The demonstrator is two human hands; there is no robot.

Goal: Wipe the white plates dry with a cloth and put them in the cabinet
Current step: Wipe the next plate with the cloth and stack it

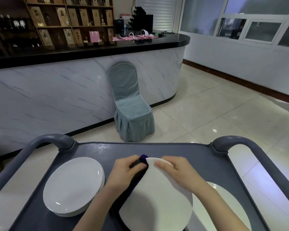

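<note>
Holding plate [157,194] tilted, cloth [143,160] in left fingers [127,160] (curled)

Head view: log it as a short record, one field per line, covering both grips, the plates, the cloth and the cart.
held plate: tilted, over the cart
left grip: holds the dark cloth against the held plate's left edge
right grip: holds the held plate's top rim
stack of plates: on the cart, left
single plate: on the cart, right, partly hidden
chair: beyond the cart
</note>
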